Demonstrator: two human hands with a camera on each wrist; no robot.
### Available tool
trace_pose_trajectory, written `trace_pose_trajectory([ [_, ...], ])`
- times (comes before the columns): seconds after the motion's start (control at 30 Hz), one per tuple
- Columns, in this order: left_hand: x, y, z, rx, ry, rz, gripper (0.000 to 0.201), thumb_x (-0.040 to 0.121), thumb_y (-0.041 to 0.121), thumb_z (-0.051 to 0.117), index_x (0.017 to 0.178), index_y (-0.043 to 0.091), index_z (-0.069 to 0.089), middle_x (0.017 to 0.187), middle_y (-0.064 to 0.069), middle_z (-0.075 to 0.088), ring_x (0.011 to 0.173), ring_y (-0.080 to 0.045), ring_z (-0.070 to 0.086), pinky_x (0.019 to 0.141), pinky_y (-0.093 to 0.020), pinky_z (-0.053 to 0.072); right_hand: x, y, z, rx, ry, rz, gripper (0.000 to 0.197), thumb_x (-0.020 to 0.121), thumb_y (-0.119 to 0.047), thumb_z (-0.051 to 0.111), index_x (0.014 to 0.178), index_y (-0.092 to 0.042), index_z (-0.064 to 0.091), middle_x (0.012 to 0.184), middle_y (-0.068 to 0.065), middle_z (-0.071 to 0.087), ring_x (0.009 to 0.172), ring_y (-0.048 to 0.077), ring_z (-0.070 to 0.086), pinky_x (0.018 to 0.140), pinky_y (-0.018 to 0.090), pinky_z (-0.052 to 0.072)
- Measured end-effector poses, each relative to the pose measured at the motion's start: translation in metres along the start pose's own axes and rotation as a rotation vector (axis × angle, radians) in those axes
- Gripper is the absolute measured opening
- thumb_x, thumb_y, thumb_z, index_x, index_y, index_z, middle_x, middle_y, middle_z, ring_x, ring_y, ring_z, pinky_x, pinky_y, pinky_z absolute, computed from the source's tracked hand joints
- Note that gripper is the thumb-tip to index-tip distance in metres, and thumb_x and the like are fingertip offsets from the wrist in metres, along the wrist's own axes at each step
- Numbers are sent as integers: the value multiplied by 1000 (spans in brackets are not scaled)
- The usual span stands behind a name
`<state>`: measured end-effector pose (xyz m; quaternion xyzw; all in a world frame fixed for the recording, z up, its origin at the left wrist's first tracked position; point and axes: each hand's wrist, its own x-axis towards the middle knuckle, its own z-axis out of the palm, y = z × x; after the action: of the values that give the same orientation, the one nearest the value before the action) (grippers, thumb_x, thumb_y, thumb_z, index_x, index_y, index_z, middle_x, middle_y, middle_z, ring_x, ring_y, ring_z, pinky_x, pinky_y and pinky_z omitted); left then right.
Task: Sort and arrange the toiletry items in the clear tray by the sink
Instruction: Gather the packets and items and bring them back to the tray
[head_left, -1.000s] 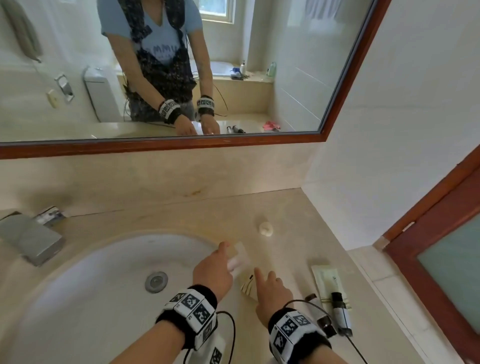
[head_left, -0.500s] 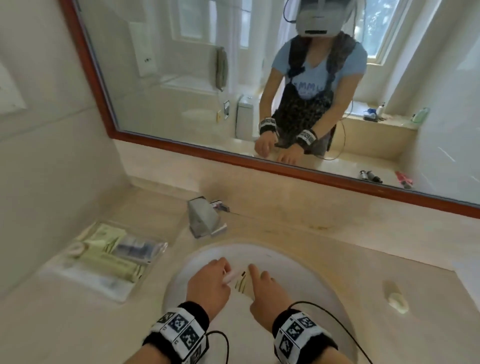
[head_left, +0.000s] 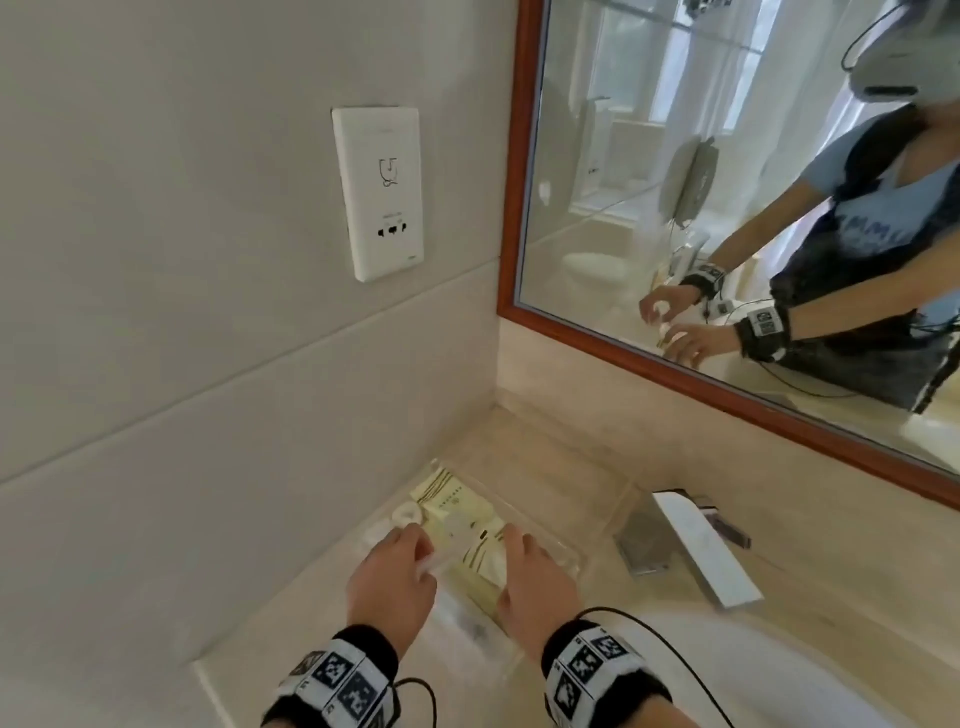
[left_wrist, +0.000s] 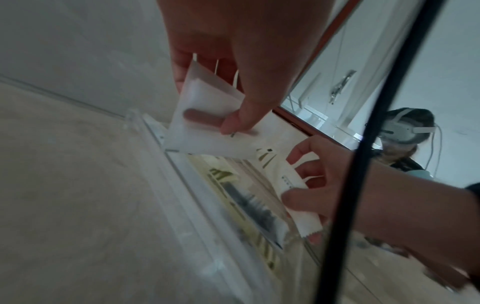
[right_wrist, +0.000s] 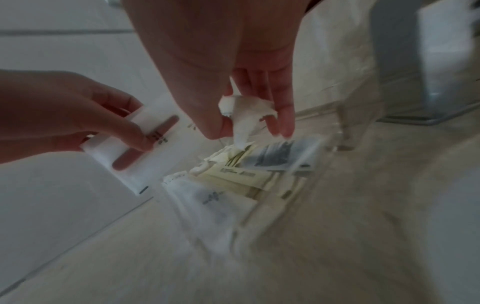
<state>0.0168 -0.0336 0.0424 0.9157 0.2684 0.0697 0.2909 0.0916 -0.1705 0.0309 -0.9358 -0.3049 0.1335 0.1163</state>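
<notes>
While pinching packets (left_wrist: 207, 115) — fingers (left_wrist: 237, 121) downturned.

Two hands are in view: the left hand (head_left: 390, 582) holds one white sachet (left_wrist: 205, 115), and the right hand (head_left: 535, 587) holds one pale yellow packet (left_wrist: 288, 185). There is one clear tray (head_left: 561, 551) on the surface (head_left: 597, 457). The packets lying inside the tray overlap and blur, so they cannot be counted exactly; several show. One faucet (head_left: 691, 551), one wall socket (head_left: 379, 192) and one mirror (head_left: 727, 208) are visible.
</notes>
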Motion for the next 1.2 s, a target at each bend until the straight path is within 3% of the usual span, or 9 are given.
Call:
trace_pose_trajectory([
  [0.2, 49, -30, -13, -73, 6, -98, 18, 84, 15, 50, 97, 26, 44, 99, 5, 61, 78, -15, 54, 68, -23, 42, 73, -34, 1, -60, 9, -5, 47, 90, -12, 52, 131, -15, 30, 133, 8, 37, 114, 24, 50, 77, 31, 47],
  [0.33, 71, -40, -13, -176, 25, -132, 40, 89, 20, 54, 122, 26, 34, 97, 0, 60, 80, -18, 55, 71, -23, 41, 107, -44, 4, -121, -10, -14, 50, 90, -12, 52, 135, -13, 30, 137, 11, 33, 119, 26, 46, 86, 32, 48],
  [0.47, 81, -46, -9, -185, 27, -134, 25, 91, 22, 53, 102, 27, 32, 90, 1, 62, 80, -22, 63, 72, -30, 49, 128, -49, 11, -273, -3, -6, 46, 90, -12, 53, 134, -10, 37, 137, 13, 35, 123, 29, 40, 85, 33, 48],
  [0.57, 84, -48, -4, -152, 2, -123, 19, 91, 22, 51, 93, 26, 33, 93, 5, 60, 89, -22, 64, 76, -30, 48, 133, -58, 6, -310, 10, 4, 42, 56, -22, 85, 92, -9, 70, 101, 13, 60, 93, 30, 59, 53, 35, 50],
  [0.67, 88, -47, -1, -144, 7, -131, 13, 90, 21, 51, 91, 26, 39, 99, 6, 63, 86, -21, 64, 74, -30, 46, 138, -59, 12, -403, -25, -33, 33, 50, -16, 87, 79, -8, 71, 93, 11, 62, 90, 31, 61, 56, 35, 51],
  [0.77, 89, -47, 1, -148, 35, -136, 10, 89, 22, 52, 88, 26, 43, 93, 9, 60, 82, -21, 62, 72, -30, 47, 141, -49, 24, -250, -24, -41, 42, 17, -29, 93, 42, -14, 62, 57, 3, 61, 52, 21, 62, 29, 25, 40],
  [0.93, 92, -47, 8, -136, 57, -139, 12, 88, 24, 53, 85, 30, 43, 87, 12, 56, 74, -16, 57, 66, -25, 43, 134, -32, 32, -259, -28, -123, 34, 53, -38, 84, 72, -16, 66, 80, 1, 62, 73, 19, 64, 35, 25, 44],
  [1.1, 94, -43, 13, -146, 71, -118, 14, 88, 23, 55, 84, 29, 43, 93, 10, 62, 79, -19, 63, 70, -32, 50, 140, -22, 37, -213, -54, -111, 42, 27, -32, 89, 58, -20, 62, 67, -2, 61, 59, 15, 63, 33, 18, 22],
  [1.2, 96, -42, 14, -146, 75, -114, 14, 88, 23, 55, 84, 29, 43, 94, 9, 62, 79, -18, 62, 69, -29, 47, 142, -25, 31, -254, -47, -148, 35, 49, -20, 85, 77, -10, 66, 89, 8, 62, 86, 26, 64, 44, 26, 29],
])
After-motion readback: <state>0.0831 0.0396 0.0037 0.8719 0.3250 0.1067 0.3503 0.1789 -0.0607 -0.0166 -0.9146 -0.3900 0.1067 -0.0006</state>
